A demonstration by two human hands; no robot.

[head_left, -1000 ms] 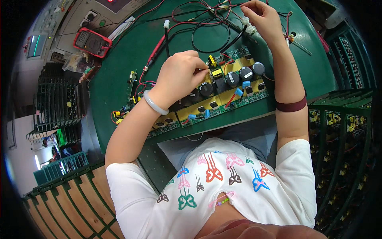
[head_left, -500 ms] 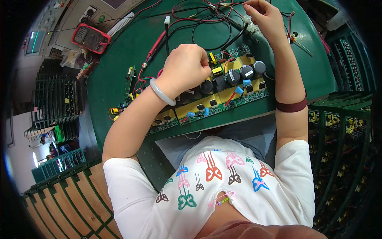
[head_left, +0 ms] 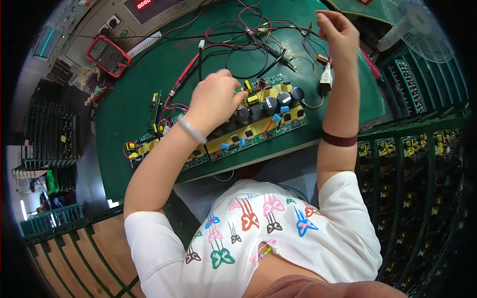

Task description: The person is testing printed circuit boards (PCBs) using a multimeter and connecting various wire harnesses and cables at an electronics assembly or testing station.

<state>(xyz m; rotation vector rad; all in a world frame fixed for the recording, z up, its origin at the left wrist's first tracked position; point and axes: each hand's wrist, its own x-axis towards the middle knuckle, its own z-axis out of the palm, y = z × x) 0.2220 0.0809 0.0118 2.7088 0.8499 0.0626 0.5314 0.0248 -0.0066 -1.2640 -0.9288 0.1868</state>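
A long green circuit board (head_left: 253, 134) with yellow plates, black round capacitors (head_left: 270, 104) and blue parts lies along the table's near edge. My left hand (head_left: 216, 97) is over the board's far side, fingers curled and closed; whatever they grip is hidden. Beyond the board's right end, my right hand (head_left: 342, 35) is raised with thumb and fingers pinched together near thin red and black wires (head_left: 308, 31). I cannot make out what it holds. A white connector (head_left: 326, 78) on wires sits beside my right wrist.
Tangled leads (head_left: 258, 32) cover the far middle of the green table (head_left: 119, 144). A red multimeter (head_left: 107, 55) stands far left, before a bench instrument (head_left: 144, 15). At far right is a fan (head_left: 417, 30); racks of boards (head_left: 412, 179) stand right of me.
The whole view has shifted, so table items appear further left. The white connector now shows beside my right wrist. My left hand stays over the board; the right stays raised and pinched.
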